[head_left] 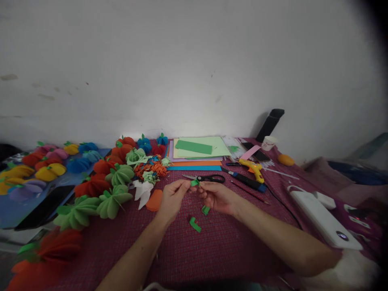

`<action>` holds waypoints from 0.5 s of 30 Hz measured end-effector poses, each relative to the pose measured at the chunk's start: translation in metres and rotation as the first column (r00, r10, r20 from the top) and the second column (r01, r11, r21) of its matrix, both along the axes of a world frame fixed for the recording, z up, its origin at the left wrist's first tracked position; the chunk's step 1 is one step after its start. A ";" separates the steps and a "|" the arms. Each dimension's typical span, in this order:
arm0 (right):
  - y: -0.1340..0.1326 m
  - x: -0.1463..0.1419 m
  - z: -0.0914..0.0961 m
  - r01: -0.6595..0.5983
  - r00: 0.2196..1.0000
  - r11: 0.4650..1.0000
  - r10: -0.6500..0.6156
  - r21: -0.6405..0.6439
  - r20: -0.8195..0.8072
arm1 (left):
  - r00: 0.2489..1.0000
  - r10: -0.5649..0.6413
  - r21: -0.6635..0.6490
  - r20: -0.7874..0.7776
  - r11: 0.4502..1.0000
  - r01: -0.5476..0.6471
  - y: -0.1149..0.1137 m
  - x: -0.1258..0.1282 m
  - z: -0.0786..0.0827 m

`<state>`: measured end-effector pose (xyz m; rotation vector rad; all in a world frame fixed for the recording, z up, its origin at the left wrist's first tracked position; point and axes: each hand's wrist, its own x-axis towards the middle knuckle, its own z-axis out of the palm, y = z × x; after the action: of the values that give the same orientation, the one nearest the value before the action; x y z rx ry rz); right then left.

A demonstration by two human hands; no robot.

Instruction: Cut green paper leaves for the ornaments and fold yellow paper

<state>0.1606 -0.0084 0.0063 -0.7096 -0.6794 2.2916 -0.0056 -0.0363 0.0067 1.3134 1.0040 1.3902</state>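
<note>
Between my two hands is a small green paper piece (195, 183), pinched at both ends. My left hand (176, 195) closes thumb and finger on its left end. My right hand (218, 197) grips the right end with fingers curled. Right behind them lie black-handled scissors (210, 178), partly covered by the fingers. Below the hands, a curled green strip (195, 224) rests on the checked red cloth (224, 250). Another small green piece (205, 210) sits just under my right hand. An orange paper disc (154, 200) lies beside my left wrist.
Folded paper pumpkins (79, 210) crowd the left side, near paper scraps (151, 167). Coloured sheets (218, 146) lie at the back by the wall. On the right are a yellow glue gun (252, 169), a utility knife (247, 180), a pencil (250, 191), a paper cup (269, 143) and a white power bank (324, 218).
</note>
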 end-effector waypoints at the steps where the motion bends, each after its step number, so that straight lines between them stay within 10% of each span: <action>1: 0.000 0.000 0.000 0.010 1.000 1.000 -0.010 0.007 -0.018 | 1.000 -0.002 -0.003 0.003 1.000 0.002 0.000 0.000 0.001; 10: 0.001 0.002 -0.004 0.035 0.997 0.999 -0.036 -0.019 -0.074 | 0.991 -0.097 0.154 0.090 0.985 0.083 -0.004 -0.004 0.001; 15: -0.005 0.000 -0.004 -0.060 0.997 0.996 0.056 -0.061 -0.053 | 0.986 -0.032 0.258 -0.163 0.963 0.074 -0.005 -0.004 0.009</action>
<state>0.1607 -0.0135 0.0018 -0.6658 -0.6147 2.3847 -0.0095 -0.0412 0.0153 1.6573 0.9009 1.4318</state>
